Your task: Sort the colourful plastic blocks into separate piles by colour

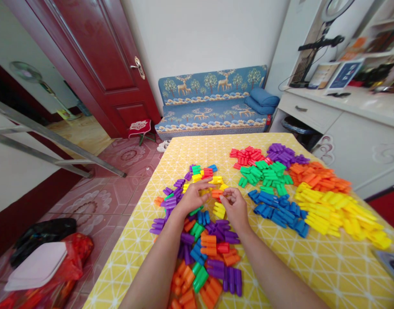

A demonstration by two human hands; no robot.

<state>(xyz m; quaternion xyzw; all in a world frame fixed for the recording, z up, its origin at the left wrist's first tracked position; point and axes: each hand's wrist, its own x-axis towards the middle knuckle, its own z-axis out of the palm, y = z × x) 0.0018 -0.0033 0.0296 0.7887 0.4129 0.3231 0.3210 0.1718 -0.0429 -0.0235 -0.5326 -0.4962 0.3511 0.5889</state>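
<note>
Mixed plastic building blocks (216, 269), made of joined rounded tubes in purple, orange, green, blue, yellow and red, lie in a loose heap under and between my forearms. My left hand (194, 198) hovers over the far part of this heap with its fingers stretched and apart, holding nothing. Just right of it, my right hand (235, 208) has its fingertips closed on an orange building block (216, 194). A yellow block (219, 210) lies just below that orange one. Part of the heap is hidden by my hands and arms.
Sorted by colour at the right are red (247, 156), green (264, 175), purple (283, 154), orange (319, 177), blue (280, 211) and yellow blocks (338, 210). They share a yellow patterned tablecloth (135, 266). Beyond stands a blue sofa (213, 109); a white cabinet (354, 146) flanks the right.
</note>
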